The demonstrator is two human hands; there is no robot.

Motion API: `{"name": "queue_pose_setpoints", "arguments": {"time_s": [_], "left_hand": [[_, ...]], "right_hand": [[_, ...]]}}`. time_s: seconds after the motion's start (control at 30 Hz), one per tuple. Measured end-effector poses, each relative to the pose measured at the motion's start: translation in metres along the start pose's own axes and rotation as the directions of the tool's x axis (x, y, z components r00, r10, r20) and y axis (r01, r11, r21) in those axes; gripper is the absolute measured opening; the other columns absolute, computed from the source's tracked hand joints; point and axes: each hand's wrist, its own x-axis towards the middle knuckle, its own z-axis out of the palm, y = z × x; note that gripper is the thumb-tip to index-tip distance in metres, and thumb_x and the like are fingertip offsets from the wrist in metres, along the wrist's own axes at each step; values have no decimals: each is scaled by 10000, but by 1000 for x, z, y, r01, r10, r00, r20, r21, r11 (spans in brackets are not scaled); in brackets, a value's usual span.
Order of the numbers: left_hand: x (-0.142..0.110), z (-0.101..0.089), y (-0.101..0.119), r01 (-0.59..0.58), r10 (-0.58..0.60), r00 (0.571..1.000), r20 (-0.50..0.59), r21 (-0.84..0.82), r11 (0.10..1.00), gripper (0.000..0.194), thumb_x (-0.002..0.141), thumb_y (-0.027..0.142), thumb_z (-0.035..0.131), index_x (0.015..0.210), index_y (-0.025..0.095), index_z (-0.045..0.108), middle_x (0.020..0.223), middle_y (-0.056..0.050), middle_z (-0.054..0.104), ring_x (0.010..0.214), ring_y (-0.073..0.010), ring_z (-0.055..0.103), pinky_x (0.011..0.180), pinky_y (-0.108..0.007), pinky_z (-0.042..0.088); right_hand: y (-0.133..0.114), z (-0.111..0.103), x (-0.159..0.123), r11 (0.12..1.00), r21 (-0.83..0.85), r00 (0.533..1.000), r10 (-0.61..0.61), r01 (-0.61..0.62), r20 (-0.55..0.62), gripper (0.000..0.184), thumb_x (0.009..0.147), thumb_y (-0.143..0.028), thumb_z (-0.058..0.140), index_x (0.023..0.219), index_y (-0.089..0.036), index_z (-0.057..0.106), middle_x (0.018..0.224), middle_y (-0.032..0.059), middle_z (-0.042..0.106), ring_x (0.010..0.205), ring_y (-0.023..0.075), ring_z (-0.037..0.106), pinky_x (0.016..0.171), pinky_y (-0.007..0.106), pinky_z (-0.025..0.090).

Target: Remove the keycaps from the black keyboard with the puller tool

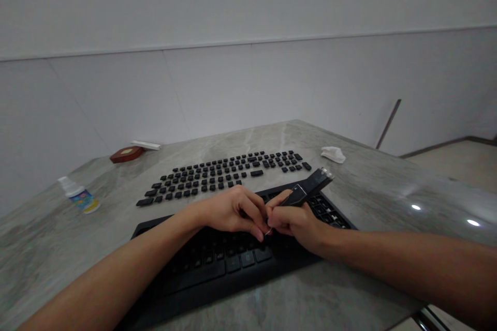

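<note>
Black keycap puller (310, 189) gripped in right hand (295, 222).

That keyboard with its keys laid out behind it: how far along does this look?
Most keycaps are already off, lying in rows on the table behind the keyboard. In hand now: the right hand holds a dark puller tool with its tip down near the middle, and the left hand pinches there too. Left: a few keys, including the long bar, sit in the front row.
</note>
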Motion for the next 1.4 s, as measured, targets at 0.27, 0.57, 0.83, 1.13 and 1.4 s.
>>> {"name": "queue_pose_setpoints", "arguments": {"time_s": [0.27,0.57,0.83,1.13,1.4], "left_hand": [[-2,9,-8,174,-151,969,-197,105,979,191,846,275,728,962,125,731,698,-16,682,574,-94,572,540,-186,450],[-6,6,-23,293,-389,836,-386,-285,913,343,854,312,665,1141,126,677,582,36,602,415,-63,527,410,-161,457],[-2,2,-33,317,-472,762,-442,-381,868,280,830,355,666,968,112,657,664,-21,683,437,-86,579,418,-193,469],[-4,-2,-31,336,-416,732,-539,-245,909,256,867,376,632,919,126,606,694,-27,673,512,-67,503,485,-190,384],[-8,-2,-30,313,-130,851,-509,293,903,169,971,199,444,994,159,606,888,-49,655,814,-154,606,755,-307,494]], "right_hand": [[9,-20,9,992,76,983,-91,104,-162,282,664,-238,574,440,-183,413,409,-55,325,418,74,277,476,269,246],[-1,-31,17,973,149,951,-129,176,-283,315,631,-279,575,426,-202,348,385,-65,278,385,62,221,448,287,146],[1,-34,18,974,130,947,-144,187,-286,318,650,-266,577,424,-199,363,384,-61,292,385,65,234,450,295,140],[-3,-32,13,989,27,970,-139,148,-200,286,675,-270,582,451,-189,424,424,-54,342,424,76,257,453,282,154],[-12,-28,6,920,-372,992,-118,122,32,271,806,-315,529,576,-180,576,458,-37,446,459,103,389,483,260,288]]}}
